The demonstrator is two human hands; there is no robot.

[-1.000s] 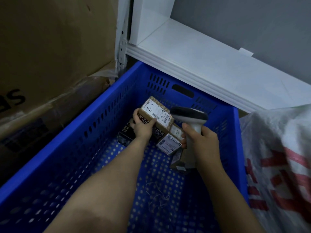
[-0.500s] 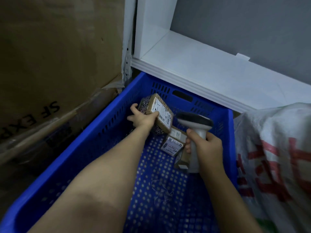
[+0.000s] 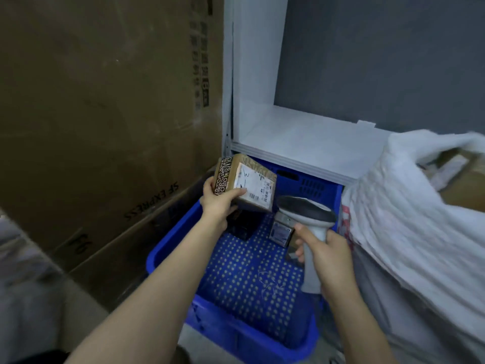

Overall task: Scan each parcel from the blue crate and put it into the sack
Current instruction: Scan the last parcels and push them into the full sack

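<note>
My left hand (image 3: pixel 219 203) grips a small brown parcel (image 3: pixel 246 181) with a white shipping label, held tilted above the far left corner of the blue crate (image 3: pixel 170 248). My right hand (image 3: pixel 329 254) grips the grey handle of a barcode scanner (image 3: pixel 305 212), whose dark head sits just right of the parcel. On the crate floor lie a dark box (image 3: pixel 242 225) under the lifted parcel and a small labelled parcel (image 3: pixel 280 231) beside the scanner. The white sack (image 3: pixel 409 211) with red print stands open at the right.
Large brown cardboard cartons (image 3: pixel 105 114) wall off the left side. A white shelf (image 3: pixel 301 135) runs behind the crate under a grey wall. More brown parcels (image 3: pixel 462 179) show inside the sack's mouth.
My left hand has lifted the brown parcel out of the crate's far corner and up above its rim. The scanner in my right hand has risen with it, and the view has pulled back.
</note>
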